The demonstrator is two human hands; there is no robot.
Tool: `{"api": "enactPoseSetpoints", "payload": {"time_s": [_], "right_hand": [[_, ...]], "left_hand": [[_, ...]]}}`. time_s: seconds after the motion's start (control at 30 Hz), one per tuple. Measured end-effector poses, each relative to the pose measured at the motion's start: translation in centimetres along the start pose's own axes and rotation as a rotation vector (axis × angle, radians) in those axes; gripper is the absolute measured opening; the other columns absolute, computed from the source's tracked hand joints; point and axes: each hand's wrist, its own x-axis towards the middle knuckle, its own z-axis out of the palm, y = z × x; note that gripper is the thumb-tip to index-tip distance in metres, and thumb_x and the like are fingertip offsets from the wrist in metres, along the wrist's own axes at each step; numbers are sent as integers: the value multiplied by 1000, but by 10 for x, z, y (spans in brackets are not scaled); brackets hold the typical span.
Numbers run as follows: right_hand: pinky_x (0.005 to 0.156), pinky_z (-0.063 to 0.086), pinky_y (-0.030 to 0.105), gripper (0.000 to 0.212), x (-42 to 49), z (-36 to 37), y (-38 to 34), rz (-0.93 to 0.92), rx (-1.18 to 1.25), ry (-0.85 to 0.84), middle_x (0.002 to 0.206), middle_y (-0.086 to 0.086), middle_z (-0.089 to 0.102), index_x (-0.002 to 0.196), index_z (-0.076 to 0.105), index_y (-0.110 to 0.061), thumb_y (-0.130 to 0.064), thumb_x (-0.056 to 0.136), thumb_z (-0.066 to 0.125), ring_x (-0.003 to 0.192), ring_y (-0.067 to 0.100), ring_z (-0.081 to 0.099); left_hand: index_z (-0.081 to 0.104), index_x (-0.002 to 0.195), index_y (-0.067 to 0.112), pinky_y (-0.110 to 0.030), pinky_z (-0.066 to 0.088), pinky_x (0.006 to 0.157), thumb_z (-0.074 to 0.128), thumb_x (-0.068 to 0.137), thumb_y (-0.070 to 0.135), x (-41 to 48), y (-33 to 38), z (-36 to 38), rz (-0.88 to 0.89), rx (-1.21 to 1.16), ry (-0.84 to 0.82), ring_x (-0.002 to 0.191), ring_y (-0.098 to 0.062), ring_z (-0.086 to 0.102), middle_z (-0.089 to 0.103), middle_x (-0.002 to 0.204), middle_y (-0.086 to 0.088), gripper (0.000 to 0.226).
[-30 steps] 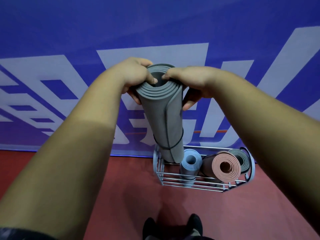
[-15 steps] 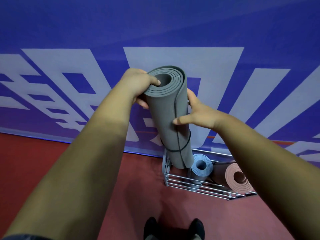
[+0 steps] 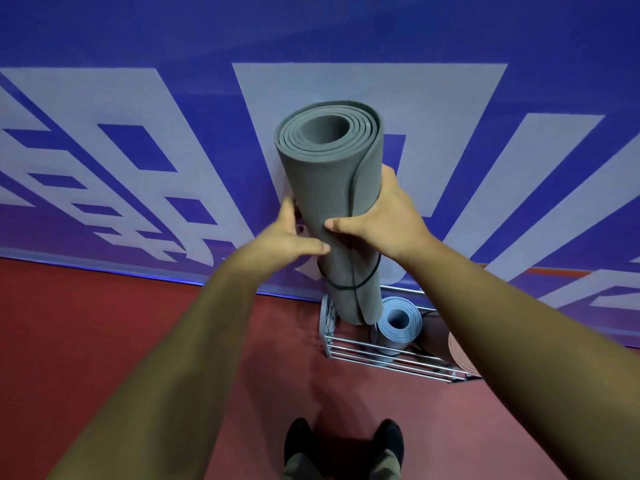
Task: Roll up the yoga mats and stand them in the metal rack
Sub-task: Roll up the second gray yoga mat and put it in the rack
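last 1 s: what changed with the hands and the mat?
Both hands left the top rim of the grey mat and moved down to mid-roll, first the right hand, then the left hand. Both grip it there. Unchanged: mat upright at the rack left end, black band on, blue mat and pink mat racked.

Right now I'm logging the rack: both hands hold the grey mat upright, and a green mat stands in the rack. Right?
One slip: the head view shows a blue mat in the rack, not a green one. The left hand and right hand do hold the grey mat upright.
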Motion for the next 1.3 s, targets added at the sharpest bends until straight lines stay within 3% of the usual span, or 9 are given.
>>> {"api": "enactPoseSetpoints", "payload": {"time_s": [0.13,0.67,0.8,0.9,1.0,1.07,1.17,1.23,1.3], "right_hand": [[90,52,29,96,-2,3,4,-16,11,47,125,-22,59,135,43,-33,-49,59,99,112,-8,57],[100,49,24,111,-15,8,66,48,65,17,141,-14,55,147,39,-30,-47,59,103,128,-1,55],[95,44,4,109,-23,11,102,84,53,-69,145,-14,52,152,34,-30,-39,67,102,131,-3,52],[107,52,31,106,-27,19,136,108,-34,-106,141,-13,58,147,46,-41,-61,59,101,136,7,54],[109,53,42,115,-30,31,186,155,-134,-175,139,-12,61,148,52,-41,-80,50,95,137,10,53],[110,54,46,117,-34,40,215,186,-77,-234,140,-10,64,151,51,-35,-69,51,101,137,16,57],[100,59,32,107,-43,41,199,247,-11,-226,138,-4,66,152,48,-26,-34,63,106,128,6,63],[74,56,12,96,-44,38,196,342,86,-287,126,-6,66,153,39,-21,-3,77,95,95,-16,66],[67,54,11,91,-46,37,201,448,113,-368,120,-7,68,152,39,-28,-3,81,90,81,-15,66]], "left_hand": [[20,160,36,-39,56,109,102,64,11,8,-19,19,55,-22,100,133,-7,61,61,145,7,129],[27,159,31,-38,61,100,98,60,-7,29,-51,53,28,-37,76,132,-11,61,63,142,5,128],[35,155,30,-40,62,99,100,53,0,38,-77,65,-30,-17,37,132,-15,61,61,142,2,125],[49,146,33,-47,61,102,100,48,23,39,-102,65,-113,90,43,127,-19,64,56,139,1,110],[56,146,30,-53,61,100,74,79,-3,33,-101,67,-263,-53,-37,120,-25,69,65,139,-4,76],[61,141,24,-64,57,101,50,79,-12,31,-96,65,-351,-335,-81,125,-36,66,65,142,-8,73],[61,148,21,-79,46,102,48,85,14,32,-92,54,-377,-743,-162,133,-48,58,59,150,-10,65],[63,148,27,-80,45,101,54,97,47,37,-88,55,-377,-742,-210,139,-43,55,55,155,-5,55],[65,142,33,-76,51,97,69,90,69,45,-86,62,-418,-551,-183,141,-34,53,56,154,0,64]]}}
